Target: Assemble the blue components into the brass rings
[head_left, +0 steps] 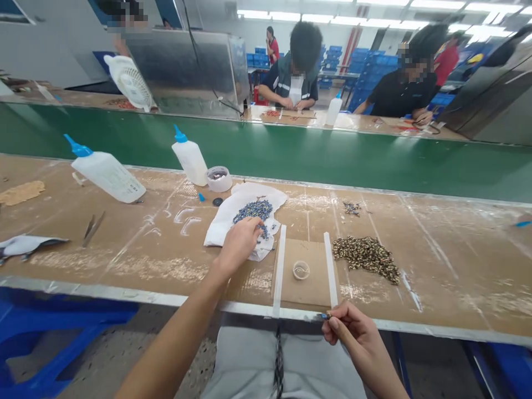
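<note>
My left hand (241,241) reaches into a heap of small blue parts (253,209) spread on a crumpled white sheet (220,226). Its fingers are drawn together at the near right side of the heap, and their tips are partly hidden among the parts. By the table's front edge, my right hand (349,330) pinches a small blue-and-dark part (323,316) between thumb and fingers. Between the hands lies a cardboard pad (313,291) with white tape strips along its sides. On it stands a small clear round dish (301,270) with a little liquid. A heap of small gold-and-black parts (368,257) lies to the right.
Two white bottles with blue nozzles, one (110,176) tilted and one (191,160) nearer the middle, stand left beside a tape roll (219,178). Tweezers (93,229) lie farther left. Beyond the green conveyor belt (291,147), co-workers sit at another bench.
</note>
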{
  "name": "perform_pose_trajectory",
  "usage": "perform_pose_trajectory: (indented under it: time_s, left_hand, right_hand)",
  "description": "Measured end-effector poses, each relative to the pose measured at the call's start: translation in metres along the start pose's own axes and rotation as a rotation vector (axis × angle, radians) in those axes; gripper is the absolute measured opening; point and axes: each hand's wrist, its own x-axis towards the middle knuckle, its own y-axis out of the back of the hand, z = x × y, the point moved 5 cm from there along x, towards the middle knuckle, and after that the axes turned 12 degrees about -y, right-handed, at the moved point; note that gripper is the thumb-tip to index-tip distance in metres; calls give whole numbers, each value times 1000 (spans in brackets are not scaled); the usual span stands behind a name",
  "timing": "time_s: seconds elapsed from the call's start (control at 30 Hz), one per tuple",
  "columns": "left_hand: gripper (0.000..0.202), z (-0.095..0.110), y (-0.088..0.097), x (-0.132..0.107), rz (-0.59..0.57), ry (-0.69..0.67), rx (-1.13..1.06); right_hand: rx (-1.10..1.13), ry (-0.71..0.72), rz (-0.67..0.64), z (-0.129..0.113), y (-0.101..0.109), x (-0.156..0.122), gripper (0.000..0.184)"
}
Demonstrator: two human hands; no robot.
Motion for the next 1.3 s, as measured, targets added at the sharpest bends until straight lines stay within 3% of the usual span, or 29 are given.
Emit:
perform_pose_trajectory:
  time_s: [0.13, 0.3, 0.37, 0.47, 0.57, 0.67, 0.77, 0.83, 1.0, 1.1, 1.3]
  left_hand:
    - [15, -12, -8, 18, -44, -13, 66]
    - [12, -20, -12, 21, -83, -41, 102]
    - [13, -21, -8, 18, -76, -38, 107]
    - [18, -23, -1, 10, -50, -21, 109]
    - [18, -28, 6, 2, -8, -16, 58]
    - [15, -40, 10, -8, 85, 26, -133]
    - [20, -51, 11, -20, 200, 104, -346]
    - [24, -56, 9, -26, 246, 153, -490]
    - [30, -58, 1, -35, 305, 279, -972]
    - [39, -55, -2, -40, 352, 307, -1161]
    - [45, -34, -13, -54, 316, 341, -1347]
  right_hand:
    - [-147, 102, 198, -31, 61, 17, 35]
    - [-635, 194, 433, -107, 132, 95, 38]
    - [-659, 200, 466, -127, 144, 137, 36]
    - [-684, 202, 473, -140, 147, 192, 31]
    - [-690, 203, 470, -146, 143, 217, 28]
    - [-676, 225, 489, -151, 141, 202, 31]
    - [-651, 246, 503, -139, 138, 159, 38]
    - [-596, 209, 512, -116, 136, 124, 41]
    - [-297, 41, 509, -30, 130, 58, 51]
    - [-245, 24, 570, 0, 120, 39, 51]
    - [-268, 1, 635, 17, 114, 35, 53]
